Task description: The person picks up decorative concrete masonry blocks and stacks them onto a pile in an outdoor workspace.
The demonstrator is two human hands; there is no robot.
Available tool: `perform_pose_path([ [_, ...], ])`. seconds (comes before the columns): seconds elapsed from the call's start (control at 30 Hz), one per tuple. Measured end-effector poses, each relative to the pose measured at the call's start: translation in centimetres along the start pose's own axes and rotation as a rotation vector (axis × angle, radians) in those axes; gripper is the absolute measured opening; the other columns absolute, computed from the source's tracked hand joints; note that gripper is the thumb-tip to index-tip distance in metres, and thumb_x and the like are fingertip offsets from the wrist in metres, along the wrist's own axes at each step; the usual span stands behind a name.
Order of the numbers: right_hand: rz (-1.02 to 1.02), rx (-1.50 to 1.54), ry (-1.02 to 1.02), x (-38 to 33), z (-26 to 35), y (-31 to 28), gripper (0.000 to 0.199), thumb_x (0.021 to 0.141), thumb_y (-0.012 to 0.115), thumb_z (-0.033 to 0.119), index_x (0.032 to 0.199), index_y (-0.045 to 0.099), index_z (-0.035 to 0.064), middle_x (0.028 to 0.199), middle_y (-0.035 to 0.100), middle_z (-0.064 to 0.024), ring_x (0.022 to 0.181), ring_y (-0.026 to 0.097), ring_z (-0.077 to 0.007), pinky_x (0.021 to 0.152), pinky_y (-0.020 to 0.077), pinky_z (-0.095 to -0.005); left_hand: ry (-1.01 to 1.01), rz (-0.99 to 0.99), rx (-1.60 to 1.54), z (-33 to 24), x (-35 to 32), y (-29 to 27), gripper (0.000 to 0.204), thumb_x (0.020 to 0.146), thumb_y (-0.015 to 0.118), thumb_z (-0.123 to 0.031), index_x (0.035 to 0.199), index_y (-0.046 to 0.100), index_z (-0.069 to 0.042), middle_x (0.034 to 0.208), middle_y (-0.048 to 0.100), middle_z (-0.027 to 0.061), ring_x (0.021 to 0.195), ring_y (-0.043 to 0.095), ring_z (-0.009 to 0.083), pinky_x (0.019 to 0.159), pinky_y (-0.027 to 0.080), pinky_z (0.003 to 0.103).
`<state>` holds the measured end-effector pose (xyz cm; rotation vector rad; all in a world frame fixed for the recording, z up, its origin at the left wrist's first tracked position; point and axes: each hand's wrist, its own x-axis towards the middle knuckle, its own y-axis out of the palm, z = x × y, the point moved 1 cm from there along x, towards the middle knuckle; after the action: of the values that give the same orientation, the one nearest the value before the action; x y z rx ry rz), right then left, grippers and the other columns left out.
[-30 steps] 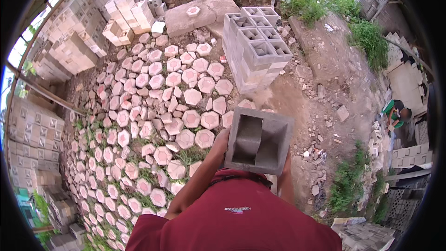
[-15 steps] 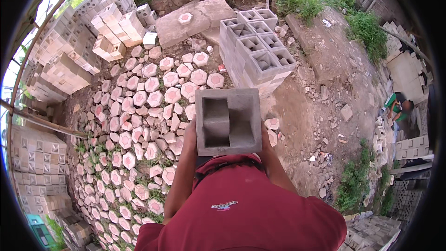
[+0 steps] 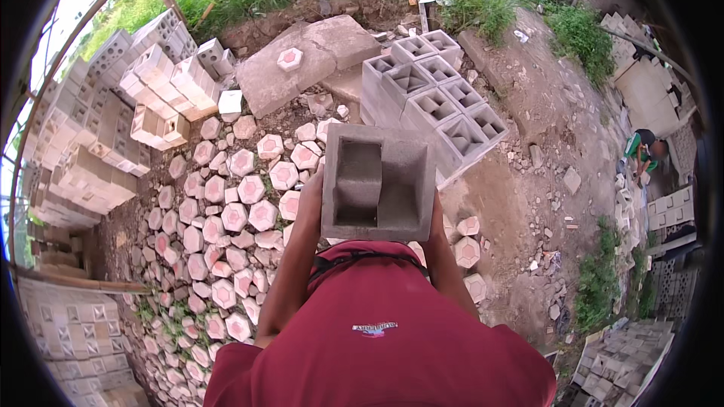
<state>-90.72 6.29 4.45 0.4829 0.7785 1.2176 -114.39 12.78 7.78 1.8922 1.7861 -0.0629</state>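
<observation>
In front of my chest I carry a grey concrete block, its hollow face turned up with a stepped partition inside. My left hand presses on its left side and my right hand on its right side. Most of the fingers are hidden by the block's walls. Just beyond it, slightly to the right, stands a stack of similar blocks, their square openings with angled inner walls facing up. The held block overlaps the near left part of this stack in view.
Hexagonal pink-and-white pavers and rubble cover the ground at left. Block piles line the left edge. A cracked concrete slab lies ahead, one paver on it. A person in green bends down at far right, beyond a dirt path.
The standing block stack has shifted right and turned in my view, and the pavers and slab have moved left. I still hold the block in both hands, slightly higher and further right in view.
</observation>
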Motion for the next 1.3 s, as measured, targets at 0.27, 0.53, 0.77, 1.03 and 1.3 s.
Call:
perform_pose_path([
  [0.27, 0.001, 0.064, 0.040, 9.7, -2.6, 6.2, 0.051, 0.096, 0.033, 0.040, 0.131, 0.043, 0.0054, 0.121, 0.055, -0.0140, 0.108, 0.055, -0.0273, 0.092, 0.0461, -0.0390, -0.097, 0.076, 0.003, -6.6, 12.0, -3.3, 0.056, 0.095, 0.039, -0.048, 0.117, 0.056, 0.001, 0.100, 0.061, 0.0071, 0.088, 0.056, 0.0140, 0.078, 0.045, 0.029],
  [0.53, 0.027, 0.119, -0.025, 27.5, -4.1, 10.8, 0.049, 0.096, 0.036, 0.041, 0.129, 0.045, 0.0055, 0.117, 0.056, -0.0107, 0.105, 0.055, -0.0224, 0.092, 0.0453, -0.0337, -0.052, 0.199, 0.046, -12.2, 29.8, -5.6, 0.069, 0.092, 0.034, -0.058, 0.122, 0.053, 0.001, 0.105, 0.060, 0.0099, 0.094, 0.054, 0.0170, 0.087, 0.041, 0.031],
  [0.77, -0.106, 0.098, -0.019, 44.4, -3.4, 15.7, 0.053, 0.097, 0.034, 0.044, 0.128, 0.047, 0.0027, 0.118, 0.056, -0.0090, 0.105, 0.055, -0.0191, 0.091, 0.0453, -0.0316, -0.129, 0.214, -0.009, -19.9, 46.5, -3.5, 0.087, 0.084, 0.029, -0.074, 0.127, 0.048, -0.001, 0.108, 0.060, 0.0109, 0.097, 0.057, 0.0202, 0.090, 0.044, 0.033],
  [1.03, -0.284, -0.011, -0.037, 57.1, -3.1, 16.2, 0.059, 0.096, 0.033, 0.051, 0.124, 0.051, 0.0031, 0.111, 0.058, -0.0069, 0.097, 0.056, -0.0140, 0.081, 0.0462, -0.0292, -0.355, 0.245, 0.018, -22.7, 62.4, -2.4, 0.094, 0.081, 0.023, -0.078, 0.116, 0.056, 0.002, 0.100, 0.064, 0.0126, 0.086, 0.061, 0.0219, 0.078, 0.049, 0.031],
  [1.3, -0.539, 0.149, -0.021, 66.3, -3.5, 16.3, 0.063, 0.095, 0.030, 0.053, 0.133, 0.041, 0.0040, 0.125, 0.053, -0.0119, 0.112, 0.053, -0.0217, 0.094, 0.0435, -0.0337, -0.623, 0.253, 0.168, -20.7, 78.7, 1.9, 0.082, 0.088, 0.022, -0.068, 0.113, 0.058, 0.001, 0.100, 0.064, 0.0127, 0.089, 0.059, 0.0246, 0.082, 0.047, 0.037],
])
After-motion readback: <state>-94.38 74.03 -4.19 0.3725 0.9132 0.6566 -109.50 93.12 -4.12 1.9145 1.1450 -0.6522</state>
